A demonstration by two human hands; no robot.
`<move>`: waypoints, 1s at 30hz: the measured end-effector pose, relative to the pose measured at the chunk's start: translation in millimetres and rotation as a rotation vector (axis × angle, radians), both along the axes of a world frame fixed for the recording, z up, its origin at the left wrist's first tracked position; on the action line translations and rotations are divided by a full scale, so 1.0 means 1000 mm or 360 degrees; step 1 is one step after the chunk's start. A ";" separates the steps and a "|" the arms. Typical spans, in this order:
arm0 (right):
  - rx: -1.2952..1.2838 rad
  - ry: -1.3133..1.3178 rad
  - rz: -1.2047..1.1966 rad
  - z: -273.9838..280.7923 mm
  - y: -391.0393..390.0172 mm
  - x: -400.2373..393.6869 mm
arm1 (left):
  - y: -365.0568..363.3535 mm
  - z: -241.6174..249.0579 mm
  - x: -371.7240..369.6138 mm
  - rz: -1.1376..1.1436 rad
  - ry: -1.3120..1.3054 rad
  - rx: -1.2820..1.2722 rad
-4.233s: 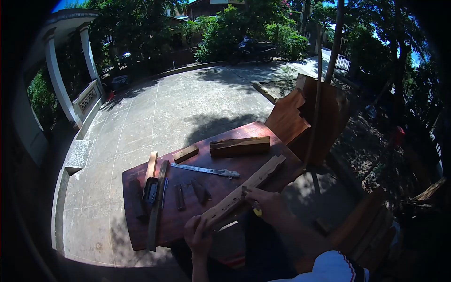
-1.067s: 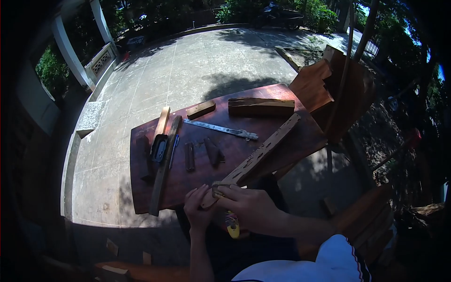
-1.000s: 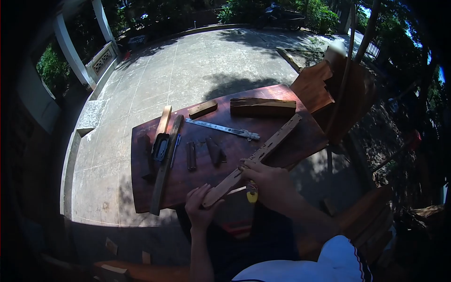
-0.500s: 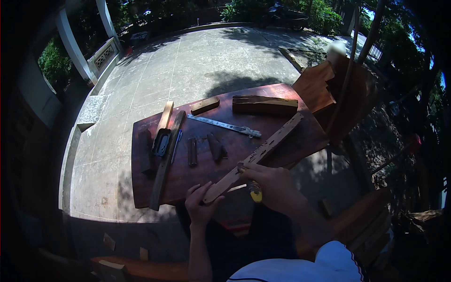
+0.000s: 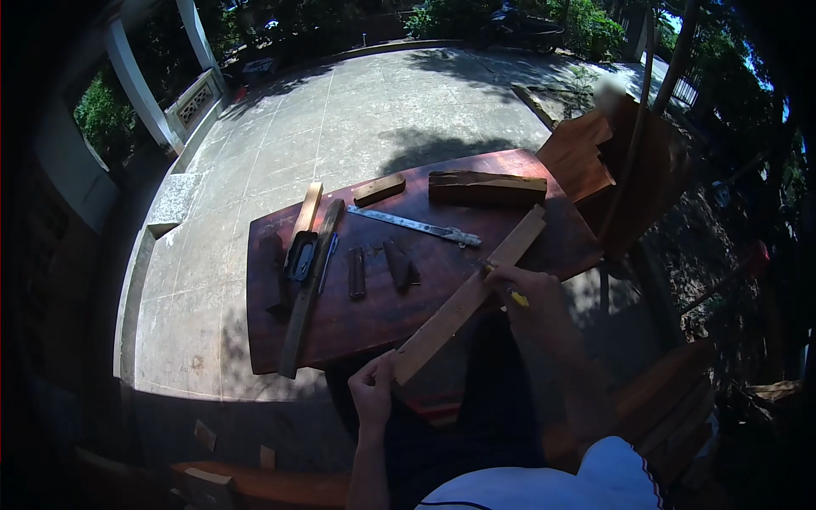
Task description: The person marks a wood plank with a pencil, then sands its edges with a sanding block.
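Note:
A long, pale wooden strip [image 5: 450, 318] slants across the table's near edge, its far end over the tabletop. My left hand [image 5: 372, 389] is closed round its near end, thumb on top. Farther up, my right hand [image 5: 540, 308] is closed on a small yellow-handled tool [image 5: 518, 298]. This hand meets the strip's right edge; the tool's working end is too small to make out. Just beyond the strip lies a silvery metal ruler [image 5: 412, 223] with a thicker right end. Two short dark wood pieces, one [image 5: 356, 274] upright-looking and one wedge-shaped [image 5: 399, 265], lie left of it.
The reddish-brown table [image 5: 382, 319] also bears a thick wood block [image 5: 487, 189], a smaller block [image 5: 379, 190], a long dark stick [image 5: 310, 293], a black case [image 5: 300, 255] and a blue pen [image 5: 328, 262]. Large brown boards [image 5: 578, 157] stand behind its right corner.
The strip has been turned: its dark-pitted face is replaced by a smoother one. My right hand has slid up along it with the yellow-handled tool. My left hand's fingers have closed more.

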State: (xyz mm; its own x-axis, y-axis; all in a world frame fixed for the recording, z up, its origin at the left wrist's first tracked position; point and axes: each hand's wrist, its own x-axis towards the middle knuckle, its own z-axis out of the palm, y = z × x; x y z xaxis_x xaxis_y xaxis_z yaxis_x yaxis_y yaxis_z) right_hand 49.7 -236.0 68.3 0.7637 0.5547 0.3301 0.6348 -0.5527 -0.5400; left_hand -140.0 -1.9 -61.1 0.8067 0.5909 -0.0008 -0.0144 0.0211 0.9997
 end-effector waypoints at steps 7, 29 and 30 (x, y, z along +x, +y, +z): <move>-0.0162 -0.0155 0.0434 0.003 0.024 -0.046 | -0.014 0.007 0.004 0.0013 -0.0393 -0.0272; -0.0263 -0.0365 0.0421 -0.012 0.037 -0.062 | -0.002 -0.011 0.007 0.0047 -0.0065 0.0717; -0.0206 -0.0366 0.0570 -0.005 0.036 -0.073 | 0.000 -0.006 0.007 0.0018 -0.0058 0.0838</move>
State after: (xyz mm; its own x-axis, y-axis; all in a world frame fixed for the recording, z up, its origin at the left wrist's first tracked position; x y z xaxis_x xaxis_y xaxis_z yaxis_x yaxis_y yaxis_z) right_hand -23.1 -200.4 63.2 0.4305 0.8190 0.3794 0.8942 -0.3295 -0.3032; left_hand -133.0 -1.7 -67.6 0.7941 0.5126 0.3265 -0.0467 -0.4842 0.8737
